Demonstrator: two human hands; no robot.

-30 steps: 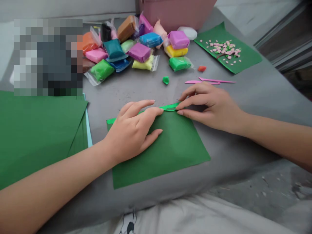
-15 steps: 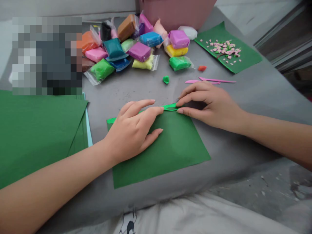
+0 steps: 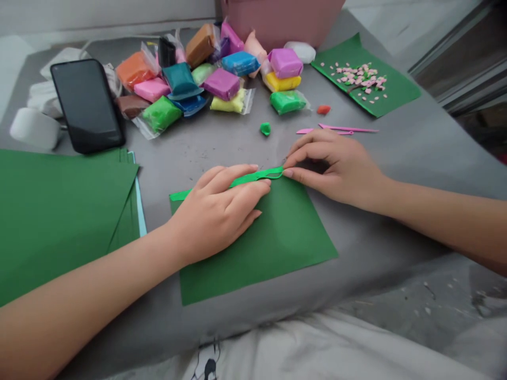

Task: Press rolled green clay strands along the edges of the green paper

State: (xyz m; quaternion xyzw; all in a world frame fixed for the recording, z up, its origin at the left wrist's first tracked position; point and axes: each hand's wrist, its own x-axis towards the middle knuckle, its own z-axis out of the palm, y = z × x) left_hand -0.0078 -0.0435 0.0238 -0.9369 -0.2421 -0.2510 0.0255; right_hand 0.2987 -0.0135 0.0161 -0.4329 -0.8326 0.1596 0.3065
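A bright green clay strip (image 3: 246, 180) runs along the far edge of a dark green sheet (image 3: 269, 248). Near its right end the strip splits around a narrow loop-shaped gap. My left hand (image 3: 222, 211) lies over the sheet with fingers stretched out, its fingertips on or beside the strip. At the right corner my right hand (image 3: 336, 169) pinches the end of the clay strip between thumb and fingers. Just beyond the hands are a small green clay lump (image 3: 265, 129) and two pink modelling tools (image 3: 348, 129).
Several wrapped clay packets (image 3: 224, 84) lie at the back before a pink box (image 3: 281, 21). A decorated green sheet (image 3: 396, 95) with a pink-blossom tree is back right, near a red clay bit (image 3: 324, 110). Green sheets (image 3: 59, 206) and a phone (image 3: 87, 105) are left.
My left fingers have shifted slightly, so more of the clay strip shows between them. My right hand keeps its pinch at the strip's end. The view has moved a little.
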